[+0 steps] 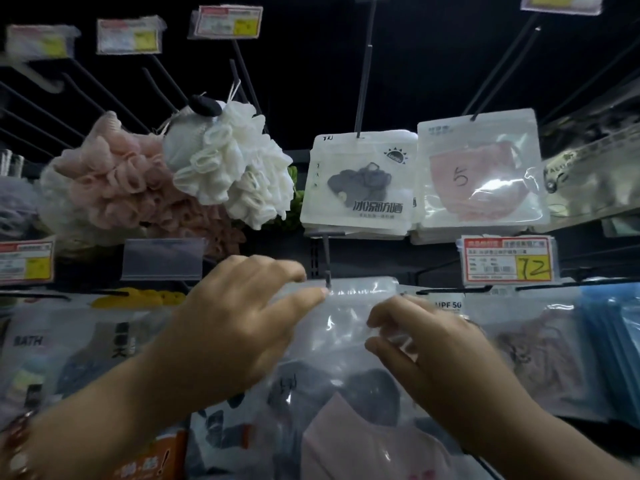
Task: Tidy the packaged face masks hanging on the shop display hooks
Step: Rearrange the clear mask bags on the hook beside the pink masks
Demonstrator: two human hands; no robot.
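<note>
Both arms reach up; left hand (239,317) and right hand (429,344) grip pinches clear mask packet (346,317) under hook (326,261).

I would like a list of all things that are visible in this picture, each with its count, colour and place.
clear mask pack: one, transparent, centre, at the lower hook, held by both hands
lower hook: one, dark, centre, tip at the pack's top edge
grey mask packs: a stack, white with grey mask, upper centre
pink mask packs: a stack, clear with pink mask, marked 5, upper right
bath puffs: several, pink and white, upper left
price tag: one, red, white and yellow, right, below the pink packs
blue packs: several, far right
bracelet: one, beaded, left wrist
left hand: pinches the pack's top
right hand: pinches the pack's front
</note>
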